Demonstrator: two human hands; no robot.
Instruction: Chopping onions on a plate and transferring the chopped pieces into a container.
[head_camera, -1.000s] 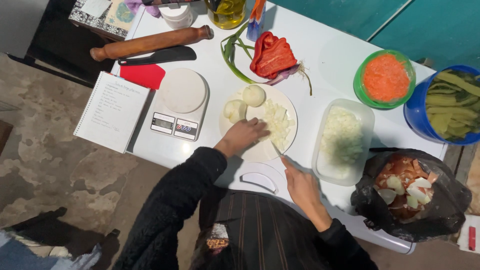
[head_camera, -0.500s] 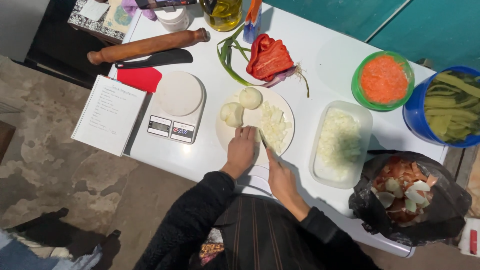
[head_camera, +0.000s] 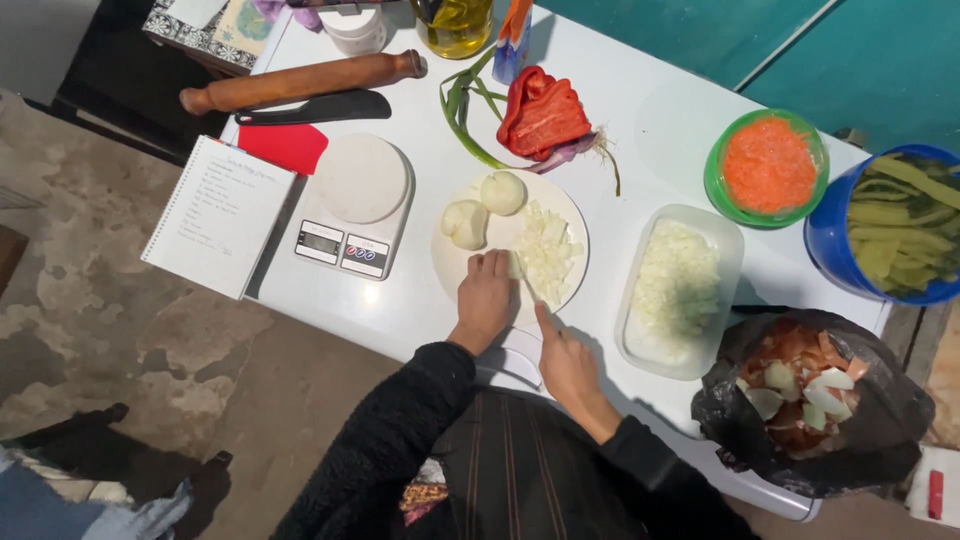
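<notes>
White table (head_camera: 640, 110) under us | our left hand (head_camera: 485, 297) presses flat on the white plate (head_camera: 452, 270) beside pale, finely chopped onion (head_camera: 547, 250) | our right hand (head_camera: 566, 362) grips a knife (head_camera: 531, 292), blade at the heap | two peeled halves (head_camera: 484, 208) behind.

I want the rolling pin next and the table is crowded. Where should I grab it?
Grip the wooden rolling pin around its thick middle, coming from above. It lies flat near the far edge with its top bare; the black spatula lies close along its near side.
</notes>
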